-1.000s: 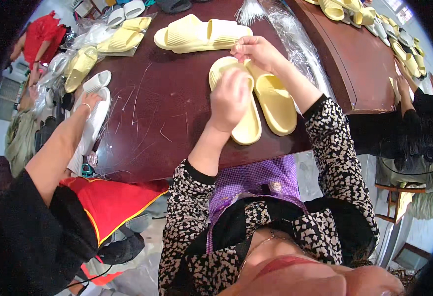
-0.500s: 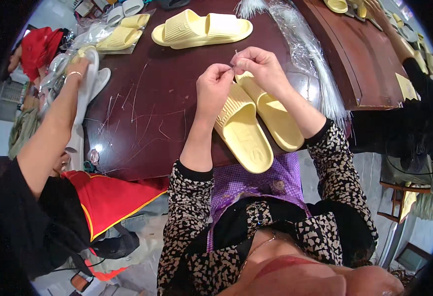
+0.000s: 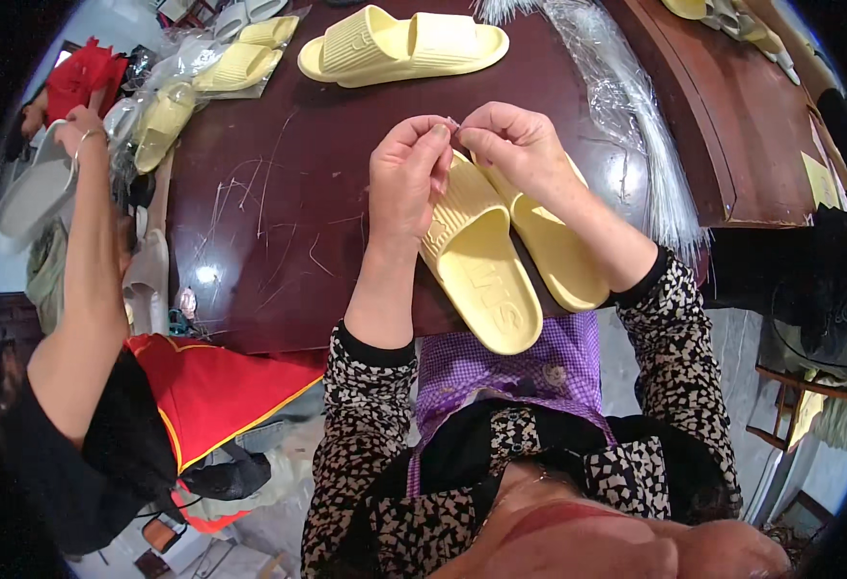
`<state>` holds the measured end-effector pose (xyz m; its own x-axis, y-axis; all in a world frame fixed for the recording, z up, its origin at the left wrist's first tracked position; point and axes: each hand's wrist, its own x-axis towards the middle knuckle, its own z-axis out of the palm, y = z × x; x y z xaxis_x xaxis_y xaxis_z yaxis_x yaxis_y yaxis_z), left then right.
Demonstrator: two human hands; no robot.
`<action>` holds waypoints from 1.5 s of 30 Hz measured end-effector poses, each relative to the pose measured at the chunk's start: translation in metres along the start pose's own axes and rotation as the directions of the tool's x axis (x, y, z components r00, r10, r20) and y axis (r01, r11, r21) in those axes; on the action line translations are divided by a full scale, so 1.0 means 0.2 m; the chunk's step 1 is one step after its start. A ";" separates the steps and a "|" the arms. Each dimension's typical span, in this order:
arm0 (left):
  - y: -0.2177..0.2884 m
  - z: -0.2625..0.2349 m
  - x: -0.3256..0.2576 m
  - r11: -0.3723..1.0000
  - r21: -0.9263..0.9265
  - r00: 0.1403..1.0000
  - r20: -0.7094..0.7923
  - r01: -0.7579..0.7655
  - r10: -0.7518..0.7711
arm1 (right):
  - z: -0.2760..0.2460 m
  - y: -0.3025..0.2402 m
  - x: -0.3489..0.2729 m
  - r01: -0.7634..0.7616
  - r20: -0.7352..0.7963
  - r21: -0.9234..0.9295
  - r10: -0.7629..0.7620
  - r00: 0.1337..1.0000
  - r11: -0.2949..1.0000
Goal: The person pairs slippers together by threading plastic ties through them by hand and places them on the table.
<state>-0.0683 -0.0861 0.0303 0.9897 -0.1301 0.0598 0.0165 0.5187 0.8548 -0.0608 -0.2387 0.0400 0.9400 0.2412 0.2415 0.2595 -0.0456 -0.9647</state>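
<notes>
My left hand and my right hand meet fingertip to fingertip above the table, each in a pinch. Between them is a thin pale strand, mostly covered by the fingers. Directly below, two yellow slide slippers lie side by side with their open heels toward me. The left slipper shows its ribbed strap and a raised mark on the footbed. My right hand and wrist partly cover the right slipper. Beyond my hands sit more yellow slides, turned sideways.
A bundle of long whitish strands in clear plastic runs down the table's right side. Loose strands lie on the dark red table. At left, a co-worker's hand holds a grey slide near bagged yellow slides.
My hands stay together in a pinch over the slippers; the strand end that stuck up between them no longer shows. The co-worker's hand has moved left, lifting a grey slide off the table.
</notes>
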 end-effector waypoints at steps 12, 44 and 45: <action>0.00 0.00 0.00 1.000 -0.025 1.000 0.016 0.013 -0.013 | 0.00 0.00 0.00 0.033 -0.005 -0.131 -0.034 0.999 0.991; -0.03 -0.05 0.04 0.995 0.046 0.996 0.024 0.089 -0.090 | 0.00 0.03 0.00 0.079 0.019 -0.242 -0.077 0.997 0.967; -0.03 -0.05 0.04 0.995 0.045 0.996 0.026 0.089 -0.090 | 0.00 0.03 0.00 0.082 0.026 -0.237 -0.078 0.997 0.968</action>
<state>-0.0594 -0.0824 0.0202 0.9802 -0.1981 -0.0040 0.0979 0.4667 0.8790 -0.0590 -0.2395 0.0351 0.9108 0.2691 0.3131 0.3808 -0.2542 -0.8891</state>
